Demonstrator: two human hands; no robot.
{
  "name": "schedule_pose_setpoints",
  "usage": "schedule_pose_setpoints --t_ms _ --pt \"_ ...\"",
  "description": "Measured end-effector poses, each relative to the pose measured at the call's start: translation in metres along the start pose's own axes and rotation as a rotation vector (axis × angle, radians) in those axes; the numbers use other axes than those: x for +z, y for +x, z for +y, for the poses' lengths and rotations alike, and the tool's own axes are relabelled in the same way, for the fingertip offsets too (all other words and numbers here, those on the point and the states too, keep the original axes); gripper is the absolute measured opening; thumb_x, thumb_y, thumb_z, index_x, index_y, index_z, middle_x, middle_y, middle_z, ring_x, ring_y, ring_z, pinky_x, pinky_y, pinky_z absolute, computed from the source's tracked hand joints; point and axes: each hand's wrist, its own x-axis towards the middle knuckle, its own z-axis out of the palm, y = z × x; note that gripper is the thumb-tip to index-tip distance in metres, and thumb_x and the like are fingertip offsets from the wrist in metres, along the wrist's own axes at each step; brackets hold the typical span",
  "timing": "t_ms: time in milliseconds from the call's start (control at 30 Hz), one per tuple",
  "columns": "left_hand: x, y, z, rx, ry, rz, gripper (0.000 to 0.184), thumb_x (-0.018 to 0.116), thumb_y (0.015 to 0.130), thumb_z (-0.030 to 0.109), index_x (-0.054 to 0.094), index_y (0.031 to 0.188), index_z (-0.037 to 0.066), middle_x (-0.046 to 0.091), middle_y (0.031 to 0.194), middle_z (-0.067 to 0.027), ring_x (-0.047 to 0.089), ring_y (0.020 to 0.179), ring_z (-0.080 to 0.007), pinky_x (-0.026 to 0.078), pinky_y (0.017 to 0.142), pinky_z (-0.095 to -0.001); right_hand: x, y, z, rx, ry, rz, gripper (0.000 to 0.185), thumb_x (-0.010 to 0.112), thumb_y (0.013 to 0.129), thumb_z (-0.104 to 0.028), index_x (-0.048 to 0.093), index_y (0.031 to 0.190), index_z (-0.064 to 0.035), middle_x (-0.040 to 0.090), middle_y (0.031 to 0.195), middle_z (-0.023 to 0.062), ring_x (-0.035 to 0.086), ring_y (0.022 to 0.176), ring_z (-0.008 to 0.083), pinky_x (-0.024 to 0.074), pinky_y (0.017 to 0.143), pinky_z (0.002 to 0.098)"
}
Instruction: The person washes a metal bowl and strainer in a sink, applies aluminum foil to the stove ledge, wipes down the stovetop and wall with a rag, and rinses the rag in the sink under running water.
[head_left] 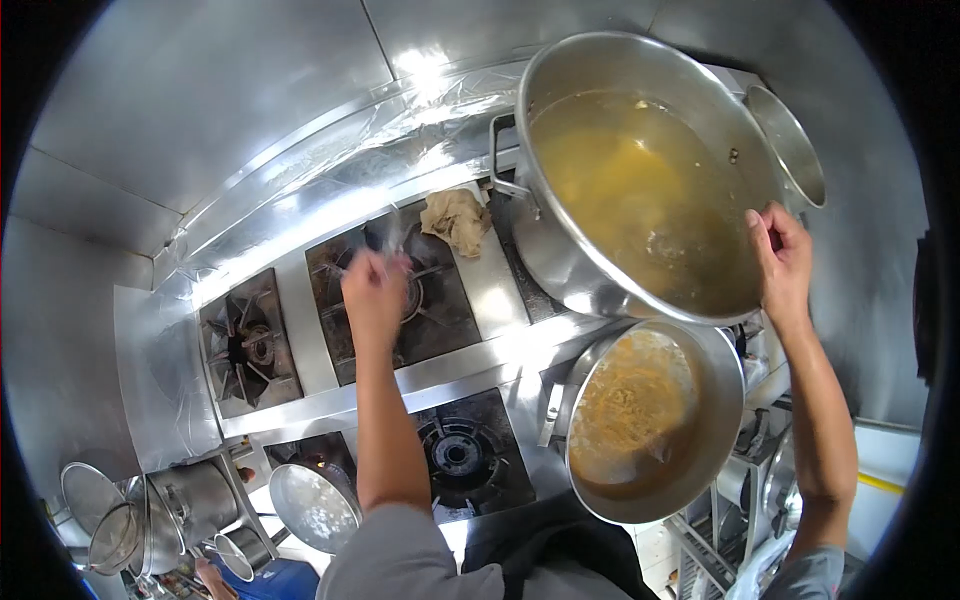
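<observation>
A large steel stockpot (pixel 532 235) holds cloudy yellow liquid at the upper right, its left side handle standing free. My right hand (pixel 785 258) is closed at the pot's right edge, thumb up by the rim; whether the fingers hold a handle there is hidden. Over the left back burner (pixel 432 270), my left hand (pixel 376 288) has curled fingers and is blurred. A pale, smeared shape shows just past its fingers, too unclear to name. A crumpled tan cloth (pixel 457 221) lies to the right of that hand. Below the stockpot sits a second pot (pixel 733 400) of brownish, foamy liquid.
More gas burners stand at the far left (pixel 247 345) and front (pixel 460 452). A pan (pixel 314 508) with white-flecked contents is at the lower left, near several steel pots (pixel 195 500). Another steel vessel (pixel 797 150) stands behind the stockpot. Foil (pixel 330 165) lines the back wall.
</observation>
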Motion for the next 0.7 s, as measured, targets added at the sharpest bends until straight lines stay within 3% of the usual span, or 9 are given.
schedule_pose_setpoints --t_ms 67,167,300,367,400,467,500,533,700 --pt "-0.006 -0.06 0.018 0.116 -0.12 -0.279 0.018 0.062 0.085 0.001 0.049 0.073 0.005 0.068 0.081 -0.0071 0.056 0.064 -0.0078 0.044 0.054 -0.0243 0.002 -0.025 -0.043 -0.427 0.04 0.22 0.025 0.064 0.087 -0.013 0.048 0.07 -0.0047 0.046 0.066 0.0015 0.04 0.056 0.0128 0.033 0.053 0.027" --pt "0.003 -0.132 0.076 -0.108 -0.127 -0.568 0.005 0.065 0.083 0.001 0.06 0.084 0.002 0.068 0.088 -0.0038 0.058 0.072 -0.0099 0.047 0.061 -0.0243 -0.004 -0.076 -0.113 -0.969 -0.106 -0.416 0.036 0.069 0.077 -0.016 0.059 0.109 -0.0044 0.062 0.093 0.0108 0.06 0.084 0.0277 0.0485 0.074 0.0402" --pt "0.018 -0.14 0.14 -0.123 -0.6 -1.128 0.017 0.068 0.082 0.001 0.066 0.098 0.003 0.067 0.099 -0.0045 0.061 0.087 -0.0111 0.051 0.071 -0.0244 0.06 -0.117 -0.125 -0.78 -0.166 -0.577 0.058 0.065 0.07 -0.007 0.057 0.127 -0.011 0.061 0.108 0.0115 0.062 0.092 0.0316 0.0509 0.079 0.045" --pt "0.004 -0.096 0.131 0.101 -0.272 -1.283 0.024 0.072 0.081 0.004 0.067 0.104 0.002 0.067 0.106 -0.0057 0.061 0.097 -0.0124 0.053 0.079 -0.0266 0.058 -0.123 -0.118 -0.606 -0.156 -0.637 0.056 0.064 0.066 -0.004 0.062 0.121 -0.0122 0.061 0.103 0.0109 0.062 0.085 0.0308 0.0517 0.073 0.0441" --pt "0.004 -0.068 0.113 -0.142 -0.274 -1.259 0.021 0.073 0.084 0.012 0.068 0.104 0.004 0.068 0.105 -0.0049 0.063 0.097 -0.0145 0.053 0.08 -0.0293 0.048 -0.124 -0.111 -0.548 -0.167 -0.616 0.054 0.062 0.065 -0.003 0.062 0.119 -0.0099 0.06 0.097 0.0118 0.063 0.08 0.0309 0.0526 0.069 0.0421" --pt "0.039 0.004 0.055 0.246 0.011 -0.816 0.021 0.066 0.089 0.018 0.069 0.105 0.005 0.07 0.107 -0.009 0.066 0.092 -0.0175 0.053 0.079 -0.0327 0.026 -0.13 -0.102 -0.483 -0.184 -0.603 0.052 0.06 0.065 -0.002 0.062 0.117 -0.0076 0.06 0.09 0.0126 0.064 0.075 0.031 0.0534 0.066 0.04" --pt "0.062 0.04 0.017 0.149 0.23 -0.605 0.035 0.067 0.087 0.028 0.067 0.114 0.007 0.067 0.116 -0.0165 0.064 0.104 -0.0274 0.05 0.09 -0.0401 0.015 -0.137 -0.1 -0.434 -0.158 -0.568 0.047 0.057 0.063 0.0 0.064 0.11 -0.0054 0.06 0.086 0.0133 0.063 0.07 0.0318 0.0531 0.063 0.0405" --pt "0.08 0.064 -0.018 0.451 0.657 -0.379 0.052 0.062 0.088 0.036 0.058 0.128 0.004 0.057 0.129 -0.0245 0.053 0.122 -0.0368 0.038 0.106 -0.0471 0.004 -0.145 -0.097 -0.384 -0.134 -0.53 0.043 0.054 0.062 0.001 0.065 0.103 -0.0032 0.059 0.081 0.014 0.062 0.066 0.0326 0.0527 0.06 0.0409" --pt "0.131 0.042 -0.108 0.673 0.956 -0.414 0.056 0.052 0.092 0.026 0.045 0.136 -0.008 0.043 0.142 -0.0285 0.037 0.136 -0.0388 0.022 0.117 -0.0498 -0.046 -0.212 -0.052 -0.021 -0.098 -0.293 0.028 0.049 0.065 0.004 0.064 0.088 0.0019 0.056 0.071 0.0145 0.057 0.064 0.0287 0.046 0.06 0.0354"
